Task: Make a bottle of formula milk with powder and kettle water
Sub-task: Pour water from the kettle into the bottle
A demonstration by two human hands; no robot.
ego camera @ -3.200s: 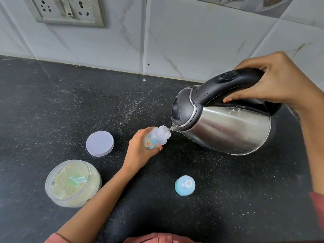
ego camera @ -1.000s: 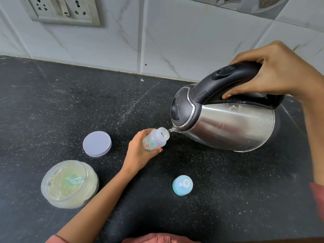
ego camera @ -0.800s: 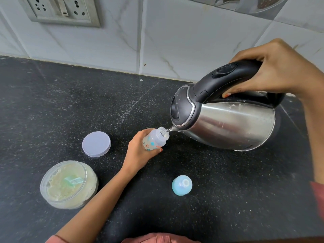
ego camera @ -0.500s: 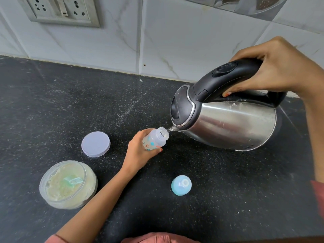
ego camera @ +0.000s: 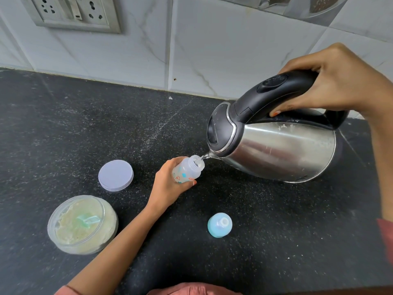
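Note:
My left hand grips a small clear baby bottle with coloured prints, tilted towards the right over the black counter. My right hand holds the black handle of a steel kettle, tipped left so its spout sits at the bottle's mouth. A thin stream of water runs from the spout into the bottle. An open tub of pale formula powder with a green scoop inside stands at the front left. The blue bottle cap with teat stands on the counter in front of the bottle.
The tub's lilac lid lies flat between the tub and the bottle. A switch and socket plate is on the tiled wall at the back left. The counter's front edge runs along the bottom of the view.
The kettle's rear has risen a little, tipping it further towards the bottle. My left hand and the bottle have stayed in place.

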